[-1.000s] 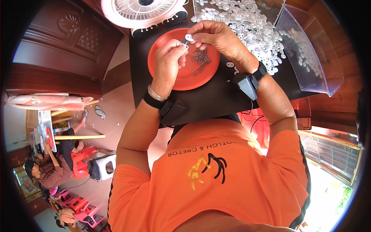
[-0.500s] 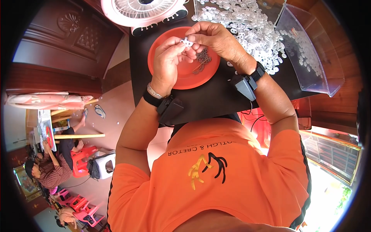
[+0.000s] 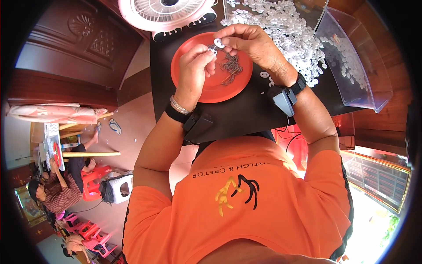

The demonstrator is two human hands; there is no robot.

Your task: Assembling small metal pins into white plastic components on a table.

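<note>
**Pinch grips above the orange-red plate**

Viewing remotely through the head camera, I am finding both hands engaged. The left hand is pinching a small white piece between thumb and forefinger, the fingertips partly hiding it. The right hand is gripping a white oval piece just beside it, slightly farther out; I cannot tell whether the two are touching. Both are hovering over the plate, where grey strand-like bits are lying. The plate is resting on the black tabletop. A heap of white pieces is spreading to its right; a pink-and-white fan is standing beyond, leftward.
</note>
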